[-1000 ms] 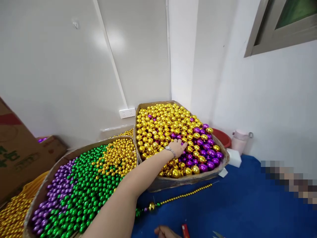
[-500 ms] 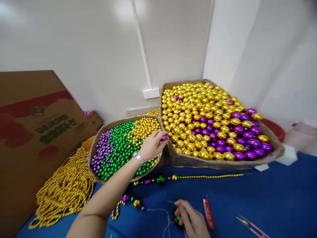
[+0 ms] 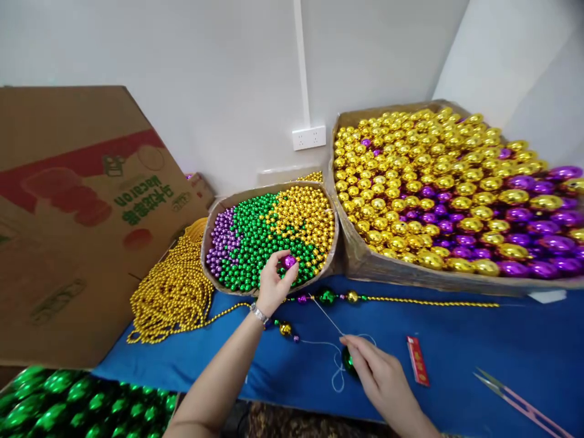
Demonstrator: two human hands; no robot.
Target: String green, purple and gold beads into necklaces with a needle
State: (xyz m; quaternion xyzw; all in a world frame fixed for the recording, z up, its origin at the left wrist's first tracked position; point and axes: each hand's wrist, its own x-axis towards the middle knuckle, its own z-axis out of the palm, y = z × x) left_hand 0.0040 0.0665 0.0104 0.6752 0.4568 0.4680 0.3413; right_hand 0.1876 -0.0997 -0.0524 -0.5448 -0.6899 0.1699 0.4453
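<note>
My left hand (image 3: pixel 275 281) pinches a shiny purple bead (image 3: pixel 289 261) between thumb and fingers, above the front edge of a box of small beads (image 3: pixel 246 240) in purple, green and gold. My right hand (image 3: pixel 376 368) is closed on a long thin needle (image 3: pixel 326 316) that points up and left. A large green bead (image 3: pixel 349 361) shows beside the right fingers, partly hidden by them. White thread (image 3: pixel 336 374) loops on the blue cloth from that bead toward a strung piece with a gold bead (image 3: pixel 285 328) and a small purple one.
A large box of gold and purple balls (image 3: pixel 438 194) stands at right. Gold bead strands (image 3: pixel 173 292) lie by a tilted carton (image 3: pixel 82 194). A finished-looking strand (image 3: pixel 424 300), red packet (image 3: pixel 417 360) and pink-handled tweezers-like tool (image 3: pixel 520 401) rest on the blue cloth (image 3: pixel 456 340). Green balls (image 3: pixel 82 404) fill the lower left.
My left hand has come away from the rim between the two boxes, back toward my right hand, with the purple bead in it. The view has tilted down and shifted left.
</note>
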